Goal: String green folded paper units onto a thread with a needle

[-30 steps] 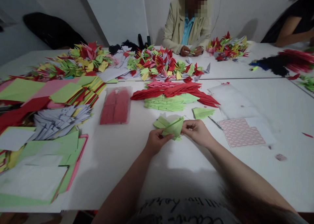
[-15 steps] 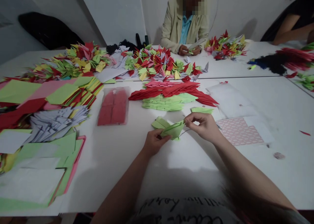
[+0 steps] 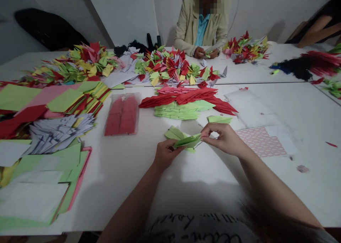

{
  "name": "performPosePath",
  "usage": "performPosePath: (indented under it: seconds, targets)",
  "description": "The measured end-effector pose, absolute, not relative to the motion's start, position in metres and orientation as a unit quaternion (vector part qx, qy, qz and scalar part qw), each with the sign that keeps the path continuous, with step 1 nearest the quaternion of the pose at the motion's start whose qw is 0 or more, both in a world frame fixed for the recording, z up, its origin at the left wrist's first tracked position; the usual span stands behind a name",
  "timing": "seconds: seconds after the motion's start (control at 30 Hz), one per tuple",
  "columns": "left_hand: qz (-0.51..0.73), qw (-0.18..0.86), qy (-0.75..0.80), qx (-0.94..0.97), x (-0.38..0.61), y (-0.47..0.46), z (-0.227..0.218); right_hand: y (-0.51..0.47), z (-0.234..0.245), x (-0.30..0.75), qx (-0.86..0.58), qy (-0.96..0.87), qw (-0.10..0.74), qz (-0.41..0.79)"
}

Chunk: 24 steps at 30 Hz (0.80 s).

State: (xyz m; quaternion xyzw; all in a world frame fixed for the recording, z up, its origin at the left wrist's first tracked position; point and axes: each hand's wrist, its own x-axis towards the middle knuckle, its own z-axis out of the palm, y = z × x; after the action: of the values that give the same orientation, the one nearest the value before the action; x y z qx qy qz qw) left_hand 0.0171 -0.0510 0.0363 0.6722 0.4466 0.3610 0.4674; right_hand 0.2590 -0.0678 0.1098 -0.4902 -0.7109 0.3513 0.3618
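Observation:
My left hand (image 3: 165, 153) pinches a folded light green paper (image 3: 188, 140) between thumb and fingers, above the white table. At its right tip, my right hand (image 3: 223, 139) is closed in a pinch on the same paper. A thin dark line, perhaps thread, curves just below the right fingertips. More green folded paper (image 3: 173, 133) lies behind and beneath the held one. Beyond my hands sits a row of green folded papers (image 3: 177, 111), with red folded strips (image 3: 197, 96) behind it. A single green folded piece (image 3: 220, 119) rests near my right hand.
Coloured paper stacks (image 3: 53, 172) fill the left side. A packet of red paper (image 3: 122, 114) lies beside them. Heaps of folded colourful paper (image 3: 170, 67) spread along the back. A red-patterned sheet (image 3: 262, 141) lies at right. A person (image 3: 201, 26) sits opposite, handling green paper.
The held green paper has tipped flatter, showing less of its broad face. My right hand stays at its tip with a slight turn. The view has shifted slightly.

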Motion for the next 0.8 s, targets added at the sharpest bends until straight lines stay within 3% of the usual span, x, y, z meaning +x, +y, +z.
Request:
performPosePath:
  seconds: [0.8]
  targets:
    - [0.442,0.288,0.385,0.757,0.013,-0.052,0.035,-0.068,0.117,0.271,-0.386,-0.820,0.332,0.261]
